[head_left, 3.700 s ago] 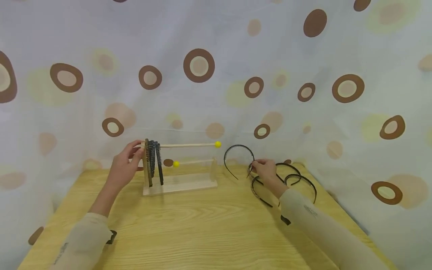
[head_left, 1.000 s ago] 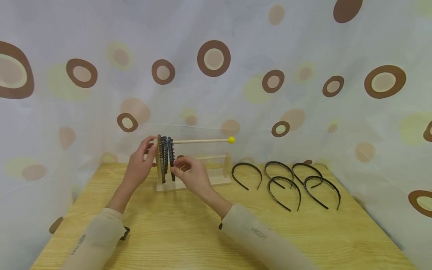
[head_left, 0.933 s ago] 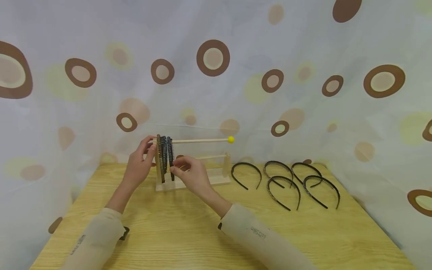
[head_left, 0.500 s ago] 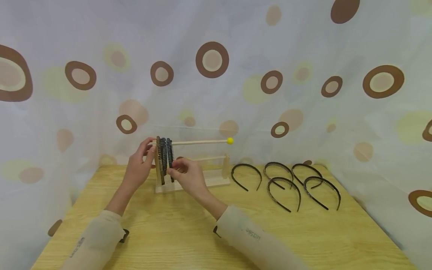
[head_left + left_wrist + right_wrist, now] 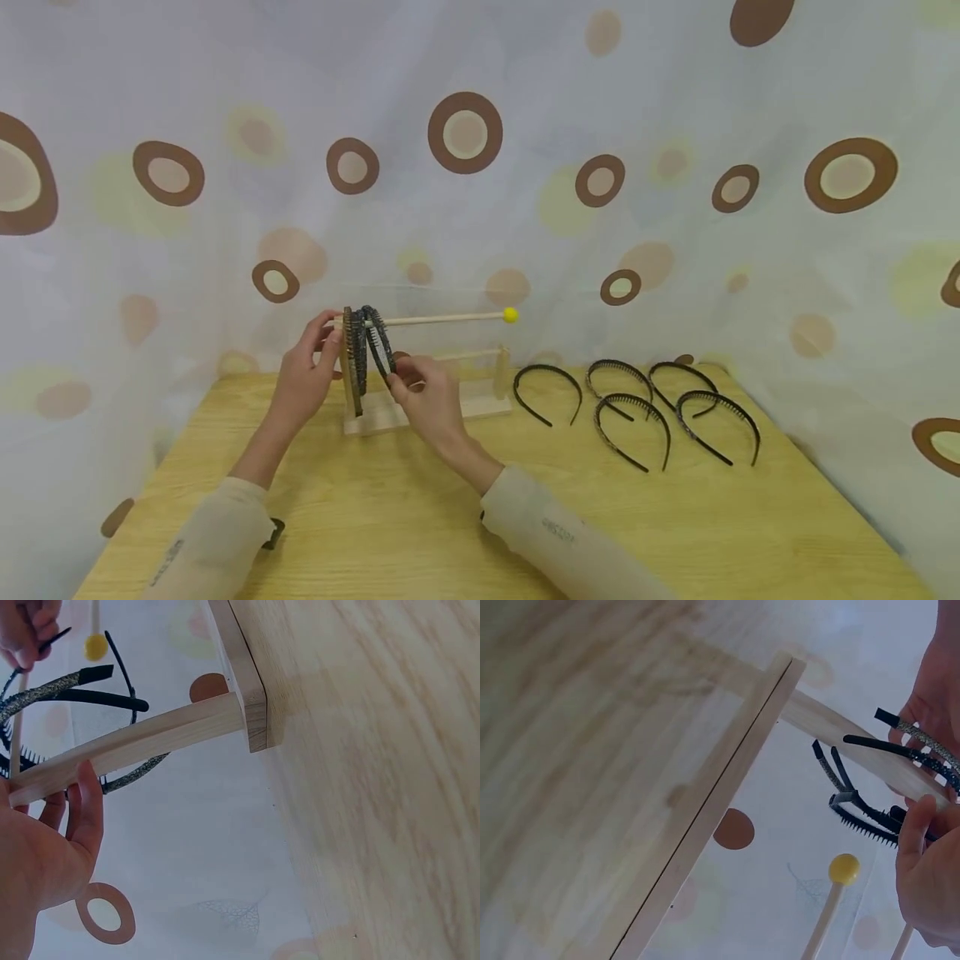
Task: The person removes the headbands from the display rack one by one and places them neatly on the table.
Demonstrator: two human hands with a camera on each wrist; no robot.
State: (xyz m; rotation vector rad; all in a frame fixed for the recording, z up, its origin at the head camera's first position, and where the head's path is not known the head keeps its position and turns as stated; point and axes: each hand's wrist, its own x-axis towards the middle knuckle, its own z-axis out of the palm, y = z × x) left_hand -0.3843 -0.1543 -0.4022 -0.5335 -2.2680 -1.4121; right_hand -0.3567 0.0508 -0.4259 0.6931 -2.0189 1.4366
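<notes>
Band (image 5: 386,340) hung tilted over the upper rod (image 5: 450,319), left of centre in the head view, its lower part pinched between thumb and fingers of my right hand (image 5: 433,402). My call was a light pinch, band square to the rod, kept off the hung bands (image 5: 359,358). My left hand (image 5: 303,379) gripped the post (image 5: 150,740) near its top, likely for bracing. Forearms (image 5: 555,529) sloped inward from the frame's lower corners.

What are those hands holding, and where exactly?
The right hand pinches a dark headband near one end, its arch hanging over the upper rod. The left hand grips the stand's wooden upright near its top.
</notes>
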